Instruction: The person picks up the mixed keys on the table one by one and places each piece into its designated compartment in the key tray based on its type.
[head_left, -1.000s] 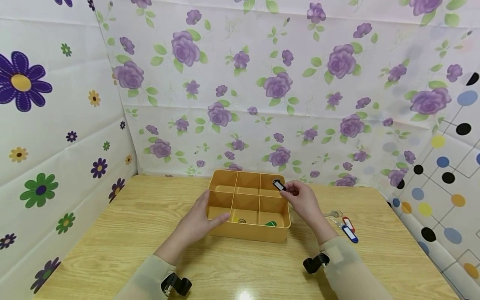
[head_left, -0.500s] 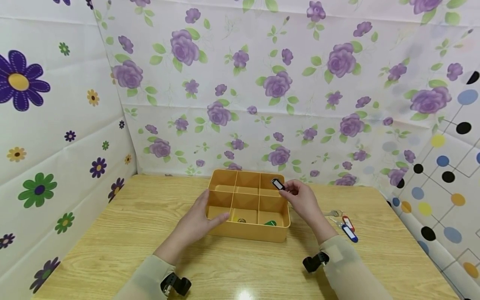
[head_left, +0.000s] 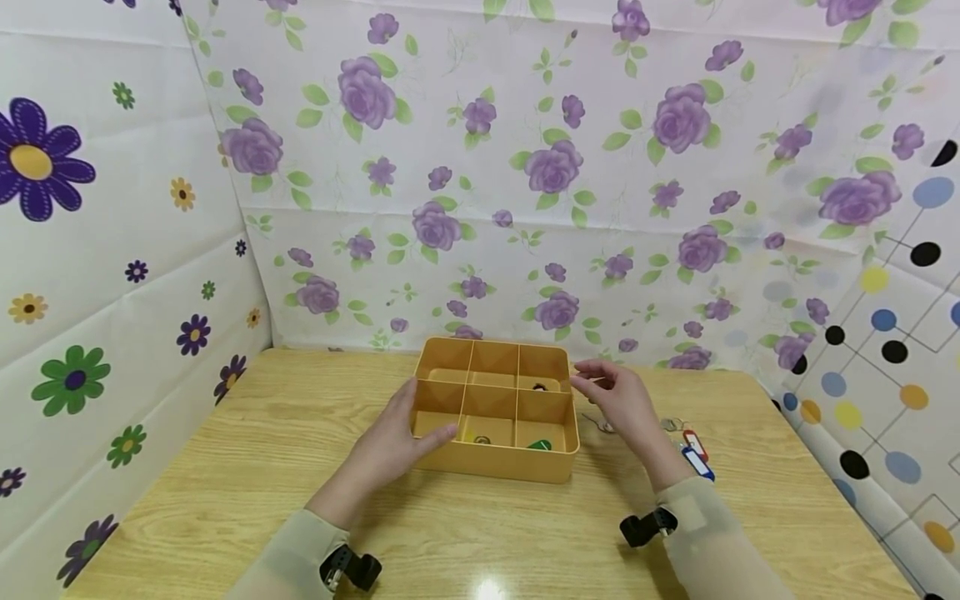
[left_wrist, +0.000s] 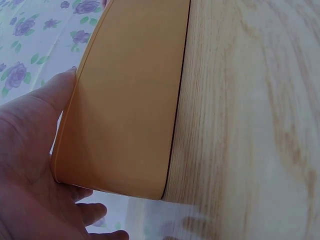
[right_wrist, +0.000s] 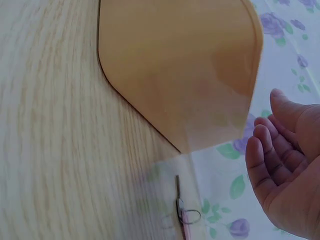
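Closest were two pale beige cloth sleeves (head_left: 288, 550), a small black camera (head_left: 360, 571) strapped at each wrist. Ahead of its cuff, the left hand (head_left: 392, 440) lay at the near left corner of a shallow orange-tan plastic box (head_left: 487, 464) with six compartments. Its thumb rested along the near rim and its fingers lay loosely extended beside the left end, touching the box without clenching it. The box stood between the two hands on a pale wood-grain table (head_left: 465, 517).

Just right of the right wrist lay an oblong blue plastic tag (head_left: 697, 463) with a white label, then a red plastic tag (head_left: 696, 445), also white-labelled, and a silvery metal key (head_left: 671, 424). Below the right palm, partly hidden by it, was a slim silvery metal piece (head_left: 604, 426).

Right of the left thumb, the near middle compartment held a small metal ring (head_left: 483, 440); farther right, the near right one held a green plastic tag (head_left: 540, 445). The right hand (head_left: 621, 402) hung just beside the box's right end, released, its fingers loosely bent around nothing. Left of its fingertips, in the far right compartment, sat a small dark item (head_left: 540, 387), mostly hidden by the divider. Beyond both hands hung white cloth (head_left: 480, 183) printed with purple roses.
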